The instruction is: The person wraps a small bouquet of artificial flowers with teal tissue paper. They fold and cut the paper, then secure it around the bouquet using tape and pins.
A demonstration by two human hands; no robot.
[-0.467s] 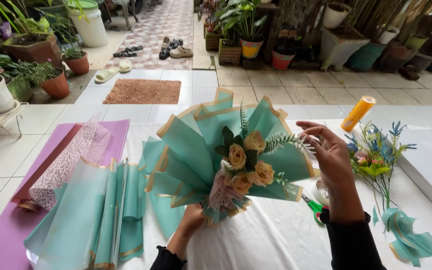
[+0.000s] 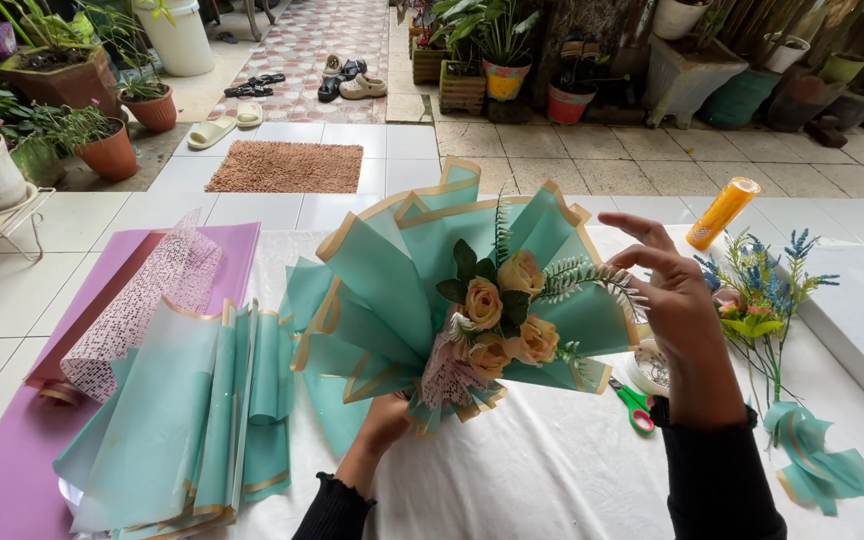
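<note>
A bouquet [image 2: 452, 300] of pale yellow roses with green leaves and fern sprigs stands wrapped in teal paper with gold edges and a bit of pink mesh. My left hand [image 2: 384, 420] grips its base from below, partly hidden by the wrapping. My right hand [image 2: 674, 300] hovers at the bouquet's right side, fingers spread, fingertips touching a white-tipped fern sprig [image 2: 592, 275]. Both sleeves are black.
Folded teal sheets [image 2: 182, 420] and pink mesh [image 2: 137, 310] lie on purple paper at left. Green-red scissors [image 2: 634, 405], a tape roll [image 2: 649, 368], blue and yellow flower stems [image 2: 762, 300], an orange tube [image 2: 722, 212] and teal scraps [image 2: 817, 465] sit at right. Potted plants and sandals are on the floor beyond.
My right hand has shifted slightly at the fern sprig, and the bouquet has barely moved in my left hand.
</note>
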